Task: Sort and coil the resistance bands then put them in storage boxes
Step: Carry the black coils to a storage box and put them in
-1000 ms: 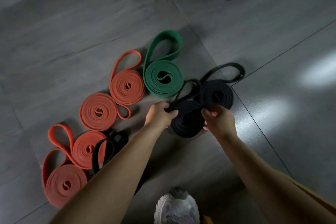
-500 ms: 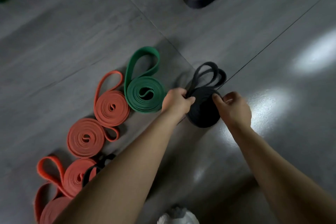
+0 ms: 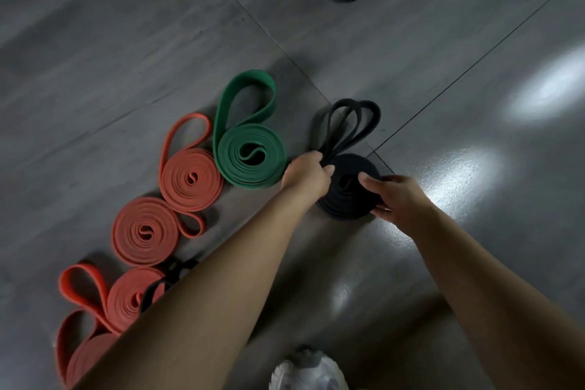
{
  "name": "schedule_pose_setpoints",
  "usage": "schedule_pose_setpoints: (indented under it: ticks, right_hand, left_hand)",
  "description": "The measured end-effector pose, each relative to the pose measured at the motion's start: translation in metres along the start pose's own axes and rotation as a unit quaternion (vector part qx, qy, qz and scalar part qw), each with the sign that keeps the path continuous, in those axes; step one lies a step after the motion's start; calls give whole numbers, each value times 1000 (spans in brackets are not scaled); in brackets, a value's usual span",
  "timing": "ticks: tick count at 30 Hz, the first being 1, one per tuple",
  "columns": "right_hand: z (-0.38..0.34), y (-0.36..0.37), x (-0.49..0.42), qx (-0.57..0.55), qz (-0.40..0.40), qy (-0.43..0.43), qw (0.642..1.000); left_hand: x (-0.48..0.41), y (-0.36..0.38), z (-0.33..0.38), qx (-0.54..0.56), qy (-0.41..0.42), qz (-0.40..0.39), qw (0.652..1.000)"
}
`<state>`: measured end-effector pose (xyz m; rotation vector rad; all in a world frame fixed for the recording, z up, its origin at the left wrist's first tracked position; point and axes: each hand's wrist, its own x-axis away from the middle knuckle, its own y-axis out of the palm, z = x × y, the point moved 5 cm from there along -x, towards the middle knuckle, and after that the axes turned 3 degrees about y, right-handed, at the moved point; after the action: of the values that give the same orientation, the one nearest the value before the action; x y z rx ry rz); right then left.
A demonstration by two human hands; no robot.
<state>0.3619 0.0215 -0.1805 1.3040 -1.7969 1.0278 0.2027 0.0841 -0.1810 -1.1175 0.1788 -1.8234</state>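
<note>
Four orange coiled bands lie in a diagonal row on the floor at the left, in the same order as one second ago. A thin black band shows partly from under the left forearm, overlapping the third orange coil from the top. The green coiled band lies flat just right of the top orange coil, unchanged.

The left hand is just beside the green coil. Its fingers are curled and pinch the black tail loops where they leave the coil.

One second ago two black coils lay side by side. They now form one black coil stack on the floor between the hands, with both tail loops bunched together and pointing away from the person.

The right hand grips the stack. Its fingers lie across the top face and the thumb presses the near edge; half a second ago they held only the right rim.
</note>
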Motion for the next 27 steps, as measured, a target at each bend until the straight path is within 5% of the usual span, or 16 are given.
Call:
schedule_pose_setpoints:
  ticks: [5, 12, 20, 24, 27]
  right_hand:
    - [-9, -1, 23, 106, -180, 9, 978]
    - [-27, 60, 82, 249, -253, -68, 932]
    - [23, 176, 138, 388, -319, -101, 859]
    - [62, 192, 146, 495, -338, -116, 792]
    - [84, 199, 147, 502, -339, -108, 788]
  left_hand:
    - [44, -12, -20, 55, 26, 0, 998]
    - [126, -75, -77, 285, 41, 72, 955]
    - [217, -118, -181, 192, -16, 85, 978]
    - [246, -105, -206, 168, -42, 83, 981]
    - [250, -92, -219, 122, -47, 79, 988]
